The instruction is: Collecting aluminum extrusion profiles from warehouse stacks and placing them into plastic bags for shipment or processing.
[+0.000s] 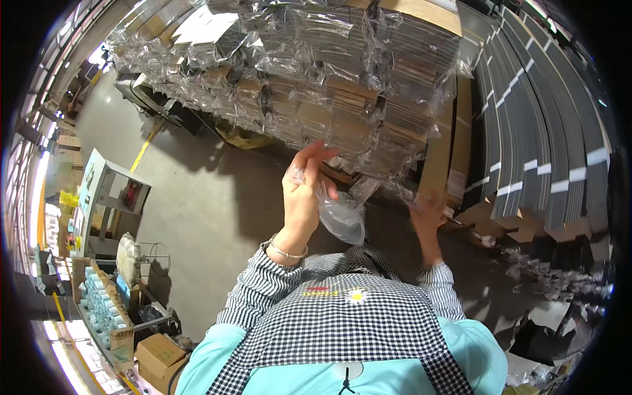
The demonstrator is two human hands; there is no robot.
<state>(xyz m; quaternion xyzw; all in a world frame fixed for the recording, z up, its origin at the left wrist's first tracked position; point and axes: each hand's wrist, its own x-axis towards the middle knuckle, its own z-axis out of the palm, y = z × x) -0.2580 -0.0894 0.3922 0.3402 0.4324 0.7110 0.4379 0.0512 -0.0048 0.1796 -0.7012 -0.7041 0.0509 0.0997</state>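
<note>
My left hand (303, 197) is raised in front of the stack, its fingers curled around a piece of clear plastic film (343, 220). The film hangs down in a loose pouch beside the palm, and a shiny bit of it shows at the fingers. My right hand (429, 214) reaches forward at the stack's lower right corner. Motion blurs its fingers, so whether they grip the film there is unclear. Ahead stands a large stack of flat cardboard bundles (355, 105), wrapped in wrinkled clear film.
Tall stacks of dark grey sheets with white bands (540, 131) stand on the right. At the left are a white-framed stand (108, 197), a cart of pale blue cylindrical items (102, 296) and a cardboard box (160, 362). Crumpled plastic (559, 276) lies at the lower right.
</note>
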